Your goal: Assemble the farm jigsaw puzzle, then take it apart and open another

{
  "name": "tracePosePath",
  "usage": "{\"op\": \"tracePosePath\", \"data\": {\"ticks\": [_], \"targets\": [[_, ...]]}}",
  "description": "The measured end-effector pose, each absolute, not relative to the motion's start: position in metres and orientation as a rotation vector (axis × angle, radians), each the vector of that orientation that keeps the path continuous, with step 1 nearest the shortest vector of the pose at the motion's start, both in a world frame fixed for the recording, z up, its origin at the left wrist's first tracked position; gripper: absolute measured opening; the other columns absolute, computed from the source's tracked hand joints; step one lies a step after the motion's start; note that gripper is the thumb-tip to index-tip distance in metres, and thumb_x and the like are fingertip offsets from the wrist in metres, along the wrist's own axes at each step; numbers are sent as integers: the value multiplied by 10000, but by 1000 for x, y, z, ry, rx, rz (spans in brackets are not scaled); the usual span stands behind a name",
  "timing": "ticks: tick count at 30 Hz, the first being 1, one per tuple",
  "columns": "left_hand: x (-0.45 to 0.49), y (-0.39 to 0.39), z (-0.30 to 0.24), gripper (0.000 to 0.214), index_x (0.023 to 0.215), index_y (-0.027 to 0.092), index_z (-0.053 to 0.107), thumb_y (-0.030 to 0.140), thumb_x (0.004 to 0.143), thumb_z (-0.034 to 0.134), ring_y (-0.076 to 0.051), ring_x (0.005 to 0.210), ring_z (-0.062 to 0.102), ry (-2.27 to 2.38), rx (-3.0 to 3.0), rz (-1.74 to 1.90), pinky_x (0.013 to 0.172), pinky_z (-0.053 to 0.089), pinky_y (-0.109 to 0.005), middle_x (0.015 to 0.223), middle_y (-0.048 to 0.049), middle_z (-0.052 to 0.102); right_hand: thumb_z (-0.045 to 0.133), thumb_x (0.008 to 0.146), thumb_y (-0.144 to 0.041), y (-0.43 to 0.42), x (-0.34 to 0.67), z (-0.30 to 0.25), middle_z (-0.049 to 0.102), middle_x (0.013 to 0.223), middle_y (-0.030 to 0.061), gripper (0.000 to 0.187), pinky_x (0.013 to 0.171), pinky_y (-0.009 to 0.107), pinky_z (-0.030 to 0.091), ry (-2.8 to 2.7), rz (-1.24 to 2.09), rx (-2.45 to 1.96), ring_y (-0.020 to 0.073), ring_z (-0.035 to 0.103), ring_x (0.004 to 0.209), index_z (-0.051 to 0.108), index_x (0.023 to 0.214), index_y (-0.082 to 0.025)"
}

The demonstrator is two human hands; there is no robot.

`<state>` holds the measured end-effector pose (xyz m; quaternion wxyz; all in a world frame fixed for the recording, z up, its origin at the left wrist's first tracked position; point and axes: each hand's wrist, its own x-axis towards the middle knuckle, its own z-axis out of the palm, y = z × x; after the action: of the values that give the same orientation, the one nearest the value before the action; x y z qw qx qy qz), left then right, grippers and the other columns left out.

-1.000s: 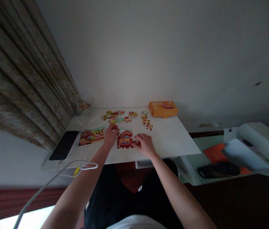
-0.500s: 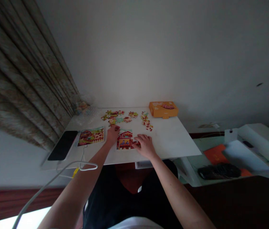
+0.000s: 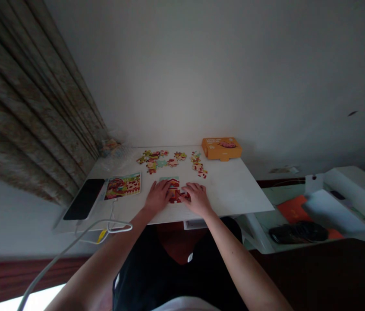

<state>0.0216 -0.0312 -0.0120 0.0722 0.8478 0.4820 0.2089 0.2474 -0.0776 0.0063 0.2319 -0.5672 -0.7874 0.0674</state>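
A partly joined jigsaw [image 3: 174,186] with a red barn picture lies on the white table [image 3: 234,190] in front of me. My left hand [image 3: 158,195] rests flat on its left part, fingers stretched out over the pieces. My right hand [image 3: 196,198] lies on the jigsaw's right edge, fingers spread and pressing down. Loose puzzle pieces [image 3: 161,159] are scattered farther back, with a second small cluster [image 3: 199,164] to their right. A printed picture card [image 3: 123,185] of the farm scene lies to the left of my hands.
An orange box [image 3: 221,147] stands at the table's back right. A dark phone [image 3: 84,204] lies at the left edge, with a white cable [image 3: 72,244] running off it. Curtains hang at left. A lower shelf with orange and dark items sits at right.
My left hand has come back from the loose pieces and now lies flat on the jigsaw's left side. My right hand has stayed on the right edge.
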Motion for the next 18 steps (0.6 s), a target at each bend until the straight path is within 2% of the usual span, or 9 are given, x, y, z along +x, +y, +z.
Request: {"op": "tracePosePath", "data": {"ticks": [5,14,18], "targets": [[24,-50,-15,548,1543,233,462,439,1035,460,-316,1507,413,1489,2531,500,1249,261,-606,1608,-135,476,667,972,-480,-77,248,5,665,1337,115,325,1008,476,374,-2168,176,-1566,310,562,1222,708,1211,-263],[29,-54,-4,618,1562,181,433,490,1028,458,-315,1525,385,1580,2597,326,1272,241,-579,1632,-153,435,658,979,-486,-79,246,3,659,1360,122,344,1022,484,387,-2169,164,-1562,307,563,1239,709,1220,-247],[32,-56,1,610,1568,178,429,482,1039,434,-311,1533,370,1621,2612,238,1282,230,-567,1645,-149,416,642,990,-457,-71,252,-3,712,1251,106,283,1016,451,428,-2057,250,-1535,275,610,1189,727,1159,-246]]}}
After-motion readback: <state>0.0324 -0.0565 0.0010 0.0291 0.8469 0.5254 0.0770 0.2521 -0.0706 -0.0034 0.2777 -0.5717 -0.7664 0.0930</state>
